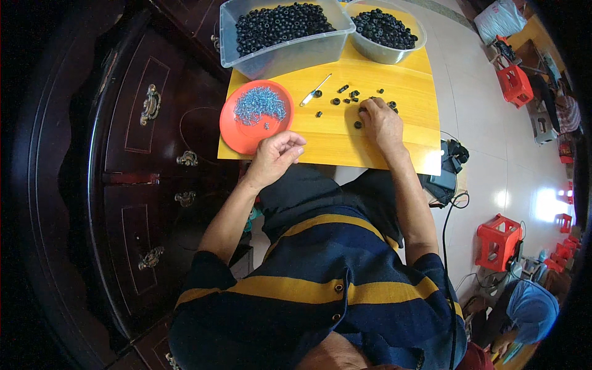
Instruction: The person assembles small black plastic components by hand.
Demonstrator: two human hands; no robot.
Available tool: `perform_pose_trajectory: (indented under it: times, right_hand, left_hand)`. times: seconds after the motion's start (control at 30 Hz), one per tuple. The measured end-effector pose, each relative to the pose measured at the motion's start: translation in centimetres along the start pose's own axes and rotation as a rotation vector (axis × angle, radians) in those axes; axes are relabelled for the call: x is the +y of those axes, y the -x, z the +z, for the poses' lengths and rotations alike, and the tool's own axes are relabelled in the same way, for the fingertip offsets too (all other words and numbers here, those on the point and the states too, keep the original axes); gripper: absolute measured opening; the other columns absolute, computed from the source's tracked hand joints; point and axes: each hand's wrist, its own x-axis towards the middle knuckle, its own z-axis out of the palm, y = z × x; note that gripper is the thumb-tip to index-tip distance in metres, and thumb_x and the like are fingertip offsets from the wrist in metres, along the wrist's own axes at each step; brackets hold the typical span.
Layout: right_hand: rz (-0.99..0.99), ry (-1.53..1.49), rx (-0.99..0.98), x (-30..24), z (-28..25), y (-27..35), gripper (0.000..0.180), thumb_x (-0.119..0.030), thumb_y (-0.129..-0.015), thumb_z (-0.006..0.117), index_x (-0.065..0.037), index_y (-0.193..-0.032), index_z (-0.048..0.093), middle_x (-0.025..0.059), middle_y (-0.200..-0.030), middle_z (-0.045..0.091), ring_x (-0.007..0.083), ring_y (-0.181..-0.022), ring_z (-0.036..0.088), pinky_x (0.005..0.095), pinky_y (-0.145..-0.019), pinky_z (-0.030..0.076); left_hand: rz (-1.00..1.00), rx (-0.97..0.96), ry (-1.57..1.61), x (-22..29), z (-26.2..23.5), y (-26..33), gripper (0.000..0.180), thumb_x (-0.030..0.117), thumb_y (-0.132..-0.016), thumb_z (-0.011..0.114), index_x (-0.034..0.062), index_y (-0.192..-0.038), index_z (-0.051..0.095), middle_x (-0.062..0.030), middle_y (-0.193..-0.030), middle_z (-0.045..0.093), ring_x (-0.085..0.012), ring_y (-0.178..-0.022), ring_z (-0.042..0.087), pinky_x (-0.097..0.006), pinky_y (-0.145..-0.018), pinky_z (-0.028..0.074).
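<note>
My left hand (pixel 275 159) is at the near table edge, beside the rim of a red plate (pixel 230 131). Its thumb and fingers are curled together, and whatever they may hold is hidden. A heap of small silvery-blue metal pieces (pixel 259 105), probably screws, lies on the plate. Over the right part of the yellow table (pixel 333 142), my right hand (pixel 383 126) points its closed fingers down at small black parts; a dark piece shows at the fingertips. Loose black round parts (pixel 336 101) lie around it, with one (pixel 357 124) just below the fingers. A slim screwdriver (pixel 316 90) with a pale handle rests near the plate.
A clear plastic bin (pixel 290 58) and a round tub (pixel 387 55), both filled with black parts, stand at the table's far side. Dark wooden drawers (pixel 139 185) border the left. Red stools (pixel 498 242), a black cable (pixel 445 228) and other people are on the right.
</note>
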Motion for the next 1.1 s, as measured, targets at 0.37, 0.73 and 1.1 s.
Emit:
perform_pose_trajectory:
  times: [0.37,0.73,1.1]
  right_hand:
    - [0.338,-1.382,0.063,-0.3,-0.6,5.4,0.022,-0.003,-0.092,0.067,-0.007,-0.112,0.059,-0.0024,-0.1,0.06,0.0052,-0.084,0.057,0.0211,-0.075,0.046]
    - [0.501,-1.508,0.015,-1.2,-2.5,7.8,0.028,-0.01,-0.093,0.069,-0.007,-0.12,0.064,-0.0036,-0.097,0.062,0.007,-0.08,0.055,0.0209,-0.07,0.044]
    - [0.345,-1.582,-0.112,-1.1,-2.6,7.7,0.021,-0.007,-0.095,0.067,-0.006,-0.114,0.06,-0.0024,-0.101,0.059,0.0069,-0.094,0.056,0.0222,-0.086,0.047]
  left_hand:
    - [0.045,-0.102,0.085,1.0,2.8,-3.0,0.008,0.006,-0.098,0.06,0.0006,-0.103,0.062,0.0005,-0.089,0.062,-0.0047,-0.076,0.059,-0.021,-0.068,0.051]
    - [0.333,-0.117,-0.093,3.0,7.6,-6.7,0.018,-0.004,-0.088,0.063,-0.0007,-0.106,0.065,-0.0063,-0.087,0.066,-0.0118,-0.076,0.064,-0.025,-0.069,0.052]
    - [0.38,-0.153,-0.283,4.9,8.9,-7.2,0.033,-0.002,-0.085,0.067,0.0041,-0.117,0.062,-0.0088,-0.089,0.068,-0.0164,-0.081,0.07,-0.029,-0.074,0.056]
